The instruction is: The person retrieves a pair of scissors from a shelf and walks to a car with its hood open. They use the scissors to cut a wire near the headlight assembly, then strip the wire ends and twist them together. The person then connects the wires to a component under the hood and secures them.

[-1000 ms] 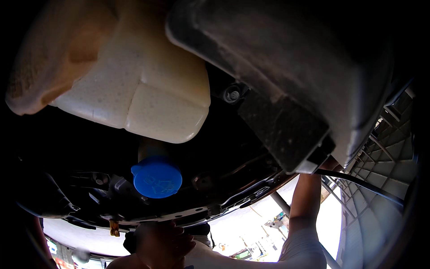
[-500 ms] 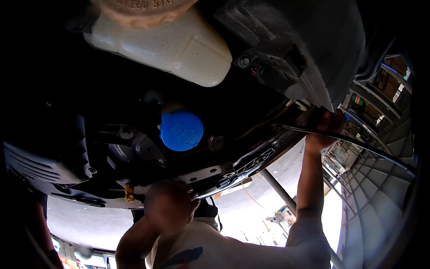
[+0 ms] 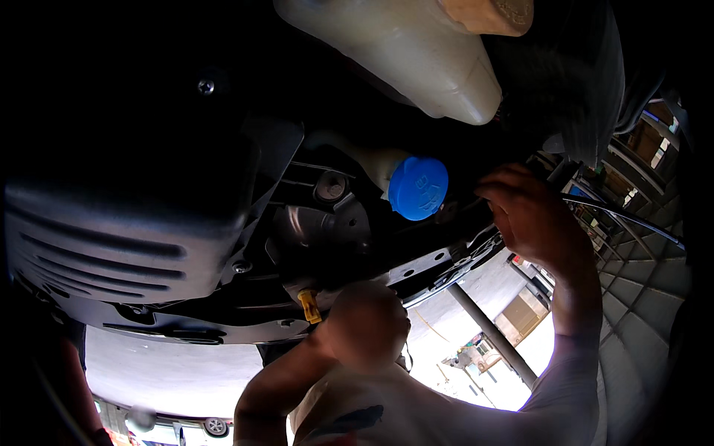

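My right hand (image 3: 517, 208) reaches in from the right, just right of a round blue cap (image 3: 419, 189). Its fingers are loosely bent, thumb apart, and nothing shows between them. The cap sits closed on a pale filler neck (image 3: 378, 167) in a vehicle's front bay. My left forearm (image 3: 286, 372) rises from the lower edge; a round smear covers my left hand (image 3: 367, 327), so its fingers are hidden. That hand is near the front metal crossbar (image 3: 420, 267) and a small yellow plastic piece (image 3: 309, 305).
A whitish fluid tank (image 3: 416, 59) with a tan cap (image 3: 494, 13) hangs above. A slotted dark cover (image 3: 126, 238) fills the left. Behind my right wrist runs a thin dark rod (image 3: 628, 217). Grey floor tiles (image 3: 632, 334) show at right. A dark limb stands at the left edge.
The view has swung left, so the bay parts appear shifted right. My right hand has moved from beside the dark housing to near the blue cap. My left hand stays by the front edge.
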A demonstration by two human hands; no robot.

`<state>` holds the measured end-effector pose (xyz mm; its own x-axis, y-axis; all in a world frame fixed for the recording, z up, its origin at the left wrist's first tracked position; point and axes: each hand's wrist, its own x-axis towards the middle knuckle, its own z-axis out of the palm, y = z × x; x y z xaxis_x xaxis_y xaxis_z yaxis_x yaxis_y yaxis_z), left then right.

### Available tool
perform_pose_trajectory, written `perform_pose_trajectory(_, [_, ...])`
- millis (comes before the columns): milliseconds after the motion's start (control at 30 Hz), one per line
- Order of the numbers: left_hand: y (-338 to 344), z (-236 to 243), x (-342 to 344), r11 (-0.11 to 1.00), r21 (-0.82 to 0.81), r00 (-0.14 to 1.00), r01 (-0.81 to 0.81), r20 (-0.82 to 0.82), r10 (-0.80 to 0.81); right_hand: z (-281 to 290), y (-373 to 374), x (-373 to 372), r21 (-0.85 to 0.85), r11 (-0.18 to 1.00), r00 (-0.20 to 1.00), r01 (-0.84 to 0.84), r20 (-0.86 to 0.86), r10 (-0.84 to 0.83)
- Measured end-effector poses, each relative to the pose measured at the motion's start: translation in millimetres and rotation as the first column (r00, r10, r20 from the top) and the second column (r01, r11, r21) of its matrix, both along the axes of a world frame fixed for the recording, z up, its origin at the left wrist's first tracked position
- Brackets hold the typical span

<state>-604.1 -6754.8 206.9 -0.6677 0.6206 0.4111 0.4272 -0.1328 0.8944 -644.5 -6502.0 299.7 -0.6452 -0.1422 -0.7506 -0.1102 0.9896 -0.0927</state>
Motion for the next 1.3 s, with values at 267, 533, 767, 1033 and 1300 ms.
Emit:
perform_pose_trajectory(267, [-0.6,-16.8,8.2,0.979,0.108,0.98,0.172,0.081,-0.181,-51.8,42.8,-26.4,-0.204,0.929,0.752,-0.308,0.546,0.369])
perform_pose_trajectory(533, [15.8,-4.5,2.8,0.98,0.083,0.975,0.182,0.111,-0.191,-93.1,23.0,-66.3,0.214,0.969,0.462,-0.121,0.877,-0.136])
perform_pose_trajectory(767, [2.9,-7.4,-8.8,0.958,0.185,0.954,0.217,0.166,-0.248,-91.1,-9.7,-70.9,0.257,0.956,0.463,-0.141,0.871,-0.166])
perform_pose_trajectory(1033, [5.3,-6.7,-6.7,0.974,0.163,0.972,0.154,0.151,-0.179,-96.5,7.6,-65.5,0.203,0.951,0.573,-0.234,0.819,-0.034])
perform_pose_trajectory(1300, [3.9,-9.5,-1.1,0.972,0.196,0.975,0.131,0.15,-0.162,-79.7,1.2,-61.0,0.385,0.904,0.669,-0.185,0.723,-0.171])
